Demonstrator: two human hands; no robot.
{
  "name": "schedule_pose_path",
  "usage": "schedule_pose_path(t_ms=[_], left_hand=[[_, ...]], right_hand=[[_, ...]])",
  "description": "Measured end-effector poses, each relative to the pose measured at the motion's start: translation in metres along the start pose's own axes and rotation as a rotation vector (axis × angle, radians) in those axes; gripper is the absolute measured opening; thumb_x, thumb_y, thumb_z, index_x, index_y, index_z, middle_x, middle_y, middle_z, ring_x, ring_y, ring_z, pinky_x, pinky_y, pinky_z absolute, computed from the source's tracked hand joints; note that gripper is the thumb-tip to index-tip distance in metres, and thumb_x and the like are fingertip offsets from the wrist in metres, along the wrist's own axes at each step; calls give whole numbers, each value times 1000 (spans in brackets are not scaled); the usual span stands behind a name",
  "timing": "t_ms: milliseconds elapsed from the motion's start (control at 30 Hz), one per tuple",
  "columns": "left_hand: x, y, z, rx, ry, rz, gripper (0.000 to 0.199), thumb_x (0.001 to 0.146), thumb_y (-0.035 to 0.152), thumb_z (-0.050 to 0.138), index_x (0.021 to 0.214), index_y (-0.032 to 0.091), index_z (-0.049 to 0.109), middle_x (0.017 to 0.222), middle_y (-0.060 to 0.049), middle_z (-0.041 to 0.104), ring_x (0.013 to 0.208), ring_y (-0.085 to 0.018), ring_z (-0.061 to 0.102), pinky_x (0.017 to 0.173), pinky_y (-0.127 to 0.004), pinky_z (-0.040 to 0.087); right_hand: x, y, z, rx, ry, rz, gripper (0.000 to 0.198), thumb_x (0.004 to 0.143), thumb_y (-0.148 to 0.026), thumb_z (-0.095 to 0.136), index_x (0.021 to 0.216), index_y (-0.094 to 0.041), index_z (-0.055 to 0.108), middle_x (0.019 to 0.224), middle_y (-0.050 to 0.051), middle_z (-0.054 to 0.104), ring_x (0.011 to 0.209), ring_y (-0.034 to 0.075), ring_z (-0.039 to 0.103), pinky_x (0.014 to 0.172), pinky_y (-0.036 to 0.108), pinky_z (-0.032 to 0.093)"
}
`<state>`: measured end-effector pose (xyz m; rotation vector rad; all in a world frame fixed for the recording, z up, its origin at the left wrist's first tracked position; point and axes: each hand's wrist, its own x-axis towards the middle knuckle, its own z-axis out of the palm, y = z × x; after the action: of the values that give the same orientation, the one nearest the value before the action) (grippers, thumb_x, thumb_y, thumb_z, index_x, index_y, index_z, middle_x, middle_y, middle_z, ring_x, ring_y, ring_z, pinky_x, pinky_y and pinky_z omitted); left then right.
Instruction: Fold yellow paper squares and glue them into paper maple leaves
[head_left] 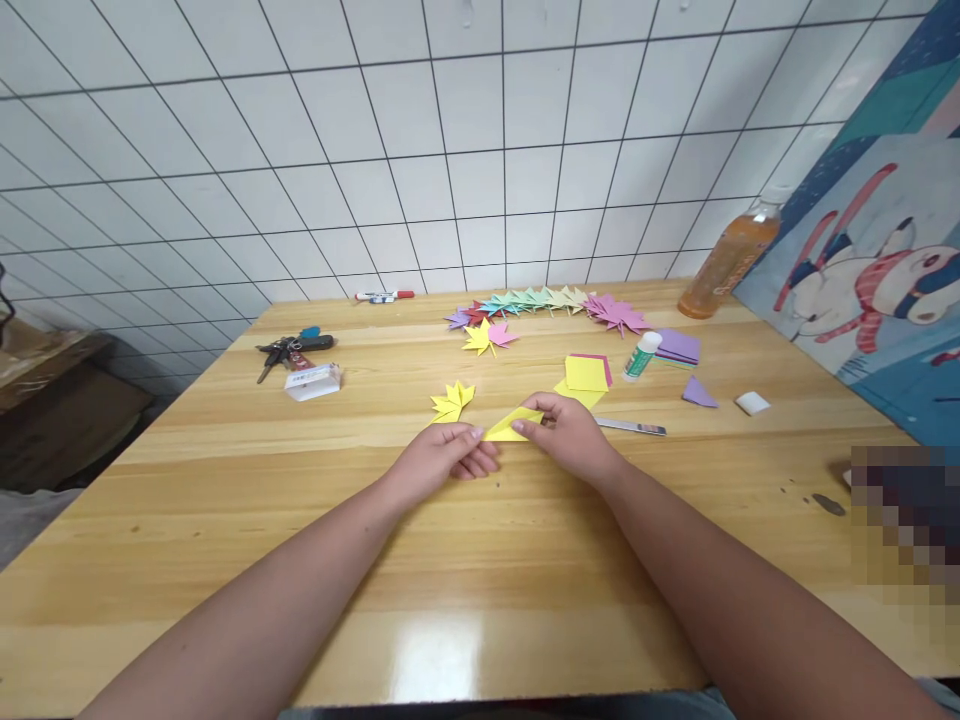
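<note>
A folded piece of yellow paper [514,424] is held just above the wooden table between my two hands. My left hand [442,455] pinches its left corner between thumb and fingers. At the other end, my right hand [562,428] grips it, thumb on the near face and fingers behind. Just beyond my left hand lies a yellow folded-paper fan of pointed leaves [453,401]. Past my right hand is a stack of square paper sheets [587,373], yellow on top with a magenta edge showing. A flat metal strip [631,426] sticks out from behind the right hand.
Finished paper leaf shapes [540,300] in several colours line the table's back. A glue stick [643,355] stands by purple sheets [677,346]. Keys [289,352], a small white box [313,381] and markers [384,296] lie left. A drink bottle [729,262] and an eraser [752,403] are right.
</note>
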<state>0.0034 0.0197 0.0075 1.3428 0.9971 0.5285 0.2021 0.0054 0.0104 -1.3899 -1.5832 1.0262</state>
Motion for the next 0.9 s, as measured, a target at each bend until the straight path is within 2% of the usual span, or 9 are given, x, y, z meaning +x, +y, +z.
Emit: schedule_pose_path(t_ms=[167, 300, 500, 667, 900], left_hand=[[1, 1, 0, -133, 87, -9, 41, 79, 50, 53, 80, 11, 65, 68, -9, 69, 55, -12, 59, 54, -22, 44], [1, 1, -1, -155, 76, 0, 38, 77, 48, 56, 80, 11, 66, 67, -8, 69, 56, -12, 60, 54, -21, 44], [1, 2, -2, -165, 55, -32, 46, 78, 54, 51, 76, 11, 66, 65, -10, 68, 55, -13, 60, 54, -23, 44], [1, 0, -1, -125, 32, -18, 38, 77, 49, 56, 77, 12, 66, 65, -6, 68, 54, -11, 57, 56, -22, 43], [1, -3, 5, 29, 130, 144, 35, 76, 48, 56, 68, 15, 61, 57, -1, 62, 53, -11, 54, 58, -23, 43]], right_hand=[[1, 2, 0, 32, 22, 5, 25, 70, -42, 61, 78, -18, 60, 69, -1, 58, 52, 10, 45, 50, 21, 36], [0, 4, 1, 18, 27, -16, 25, 71, -42, 61, 78, -18, 60, 70, -1, 59, 53, 9, 45, 51, 21, 37], [-1, 3, 1, -24, 78, -66, 26, 72, -43, 60, 78, -18, 61, 67, -2, 56, 48, 8, 39, 47, 21, 33], [-2, 1, 4, -20, 54, -48, 26, 71, -43, 61, 78, -18, 60, 66, -2, 55, 46, 7, 37, 45, 20, 32], [0, 0, 2, 220, -45, 39, 29, 68, -44, 65, 78, -17, 59, 72, -1, 59, 50, 8, 49, 49, 21, 43]])
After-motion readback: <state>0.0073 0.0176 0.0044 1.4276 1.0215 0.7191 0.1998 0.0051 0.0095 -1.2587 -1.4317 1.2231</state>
